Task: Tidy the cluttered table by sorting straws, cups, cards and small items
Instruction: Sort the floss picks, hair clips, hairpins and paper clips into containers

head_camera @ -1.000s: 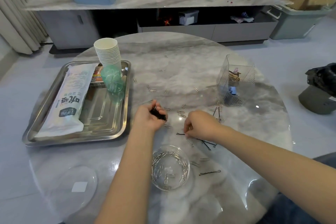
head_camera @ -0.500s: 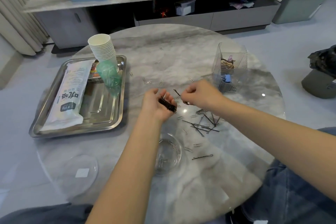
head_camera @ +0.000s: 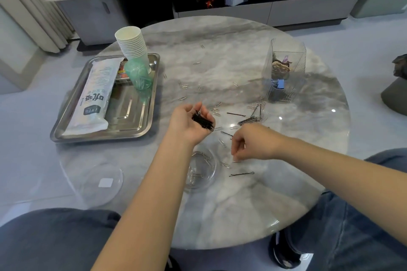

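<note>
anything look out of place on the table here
Yes: paper clips and black hairpins lie scattered loose across the table, though a bowl already holds clips and the left hand holds gathered pins.

Round grey marbled tabletop [head_camera: 231, 50] with a glossy surface. Left of centre, a rectangular stainless steel tray [head_camera: 141, 125]. Toward the right edge, well apart from the tray, a clear square plastic organiser box [head_camera: 286, 50]. Between tray and box, scattered silver wire paper clips [head_camera: 182, 86] and loose black bobby pins [head_camera: 248, 120]. Nearer than the tray, a clear round bowl [head_camera: 207, 180], a flat clear round lid [head_camera: 103, 185], and one single black bobby pin [head_camera: 241, 174].
</note>
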A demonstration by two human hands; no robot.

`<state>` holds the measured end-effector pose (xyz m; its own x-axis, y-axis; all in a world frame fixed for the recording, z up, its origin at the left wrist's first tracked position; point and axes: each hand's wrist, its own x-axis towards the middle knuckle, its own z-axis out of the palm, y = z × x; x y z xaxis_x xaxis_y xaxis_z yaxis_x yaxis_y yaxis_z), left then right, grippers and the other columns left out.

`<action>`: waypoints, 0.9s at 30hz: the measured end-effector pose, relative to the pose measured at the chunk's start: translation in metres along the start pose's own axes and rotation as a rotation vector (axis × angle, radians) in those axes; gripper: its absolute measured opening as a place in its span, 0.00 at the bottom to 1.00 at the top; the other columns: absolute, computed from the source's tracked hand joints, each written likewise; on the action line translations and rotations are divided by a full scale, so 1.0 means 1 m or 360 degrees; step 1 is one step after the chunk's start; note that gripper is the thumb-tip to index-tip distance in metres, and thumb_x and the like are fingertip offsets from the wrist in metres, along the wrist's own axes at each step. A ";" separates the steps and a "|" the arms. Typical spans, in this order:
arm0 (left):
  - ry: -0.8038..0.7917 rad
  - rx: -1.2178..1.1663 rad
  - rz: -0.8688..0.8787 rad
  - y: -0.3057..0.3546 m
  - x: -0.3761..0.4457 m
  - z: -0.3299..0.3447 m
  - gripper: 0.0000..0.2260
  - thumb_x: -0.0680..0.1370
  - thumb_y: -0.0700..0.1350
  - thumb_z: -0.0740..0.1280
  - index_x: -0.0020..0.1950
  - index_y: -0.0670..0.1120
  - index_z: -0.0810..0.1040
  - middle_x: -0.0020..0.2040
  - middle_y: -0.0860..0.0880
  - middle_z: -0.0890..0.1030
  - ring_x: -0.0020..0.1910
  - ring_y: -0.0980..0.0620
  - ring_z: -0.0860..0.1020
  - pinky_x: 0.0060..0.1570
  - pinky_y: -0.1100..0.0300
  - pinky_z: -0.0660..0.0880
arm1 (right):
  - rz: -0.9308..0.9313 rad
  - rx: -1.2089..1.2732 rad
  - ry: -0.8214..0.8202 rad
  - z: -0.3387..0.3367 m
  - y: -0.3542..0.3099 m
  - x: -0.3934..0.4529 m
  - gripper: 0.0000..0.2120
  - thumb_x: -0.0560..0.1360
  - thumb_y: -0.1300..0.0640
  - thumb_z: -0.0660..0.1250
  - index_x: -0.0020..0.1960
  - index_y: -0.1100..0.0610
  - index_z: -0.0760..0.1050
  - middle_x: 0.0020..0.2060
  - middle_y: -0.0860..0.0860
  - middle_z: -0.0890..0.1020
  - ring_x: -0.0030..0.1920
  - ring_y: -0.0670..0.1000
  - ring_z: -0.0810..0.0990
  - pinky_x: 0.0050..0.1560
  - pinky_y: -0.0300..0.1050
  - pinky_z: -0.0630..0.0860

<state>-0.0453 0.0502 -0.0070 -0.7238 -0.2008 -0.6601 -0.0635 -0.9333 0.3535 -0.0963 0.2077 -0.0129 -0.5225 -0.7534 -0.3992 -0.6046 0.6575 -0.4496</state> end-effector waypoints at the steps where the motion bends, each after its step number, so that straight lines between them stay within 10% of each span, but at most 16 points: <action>1: -0.0006 -0.0008 0.0006 0.000 -0.001 -0.002 0.11 0.81 0.42 0.52 0.46 0.40 0.71 0.37 0.45 0.72 0.33 0.53 0.70 0.34 0.60 0.67 | 0.0000 -0.0059 -0.0055 0.006 0.000 0.000 0.04 0.69 0.56 0.74 0.43 0.53 0.82 0.34 0.44 0.79 0.34 0.41 0.74 0.34 0.34 0.69; 14: -0.0024 0.0044 -0.0002 -0.005 0.001 -0.013 0.11 0.80 0.43 0.52 0.45 0.41 0.72 0.37 0.46 0.73 0.33 0.53 0.71 0.35 0.60 0.69 | -0.0001 -0.0569 -0.0277 0.034 0.006 0.001 0.04 0.67 0.61 0.62 0.36 0.56 0.75 0.33 0.56 0.76 0.34 0.51 0.68 0.32 0.40 0.66; 22: -0.0066 0.0134 -0.0032 -0.011 0.003 -0.006 0.10 0.79 0.43 0.53 0.45 0.42 0.72 0.38 0.45 0.74 0.34 0.50 0.73 0.38 0.58 0.71 | 0.0139 0.0837 0.0545 -0.037 -0.012 0.003 0.05 0.69 0.58 0.72 0.38 0.59 0.82 0.26 0.47 0.80 0.24 0.39 0.71 0.28 0.31 0.68; 27: -0.0135 0.0104 -0.0109 -0.018 0.005 -0.004 0.10 0.79 0.44 0.53 0.47 0.41 0.70 0.42 0.43 0.75 0.36 0.49 0.75 0.40 0.55 0.72 | 0.0059 0.0920 0.0564 -0.037 -0.020 0.012 0.04 0.68 0.54 0.75 0.37 0.53 0.83 0.29 0.47 0.82 0.30 0.40 0.76 0.35 0.35 0.72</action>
<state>-0.0452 0.0651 -0.0192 -0.7717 -0.1086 -0.6266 -0.1574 -0.9221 0.3536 -0.1126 0.1849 0.0210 -0.7619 -0.6220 -0.1808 -0.2154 0.5066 -0.8349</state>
